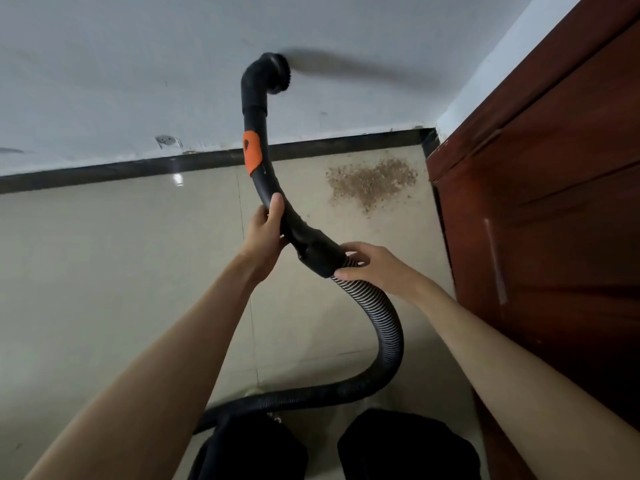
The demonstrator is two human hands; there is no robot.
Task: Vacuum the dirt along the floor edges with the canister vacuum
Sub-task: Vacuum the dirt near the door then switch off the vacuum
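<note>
While the left hand (265, 233) grips the smooth curved black wand (273, 202), the right hand (375, 266) pinches the ribbed hose (384, 327); the round brush head (277, 72) is raised before the white wall (104, 81), and grainy brown dirt (372, 180) lies on glossy tile in the corner

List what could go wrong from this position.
1. The brush nozzle is raised against the wall, well above the dirt pile by the baseboard; lowered carelessly, it may scatter the crumbs.
2. The hose loops near the person's knees and might snag.
</note>
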